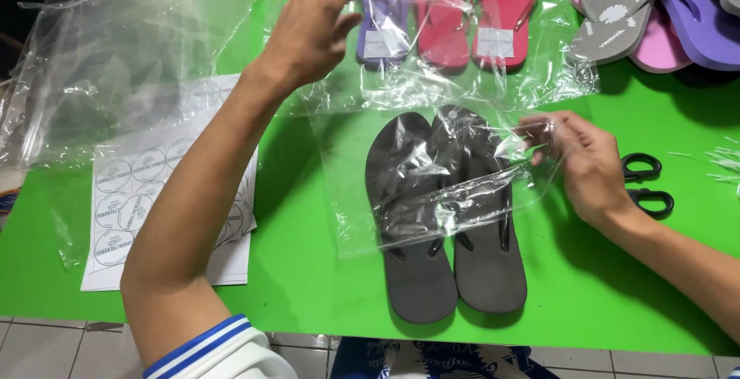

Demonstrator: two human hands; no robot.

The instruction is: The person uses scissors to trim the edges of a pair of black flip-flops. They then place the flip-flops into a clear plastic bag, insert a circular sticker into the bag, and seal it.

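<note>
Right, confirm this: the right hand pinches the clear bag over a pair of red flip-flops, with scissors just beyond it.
Wrong colour. The head view shows the right hand pinching the clear bag over dark grey flip-flops; the scissors do lie just beyond it.

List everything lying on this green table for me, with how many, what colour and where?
Dark grey foam flip-flops: two, centre, toes inside a bag.
Clear plastic bag: one, over their front halves.
Bagged flip-flops: purple and red, top centre.
Loose flip-flops: grey, pink, purple, top right.
Black-handled scissors: one, right.
White sticker sheets: stack, left.
Spare clear bags: pile, top left.
Green table: one.
Left hand: raised, open.
Right hand: pinching the bag's edge.
</note>
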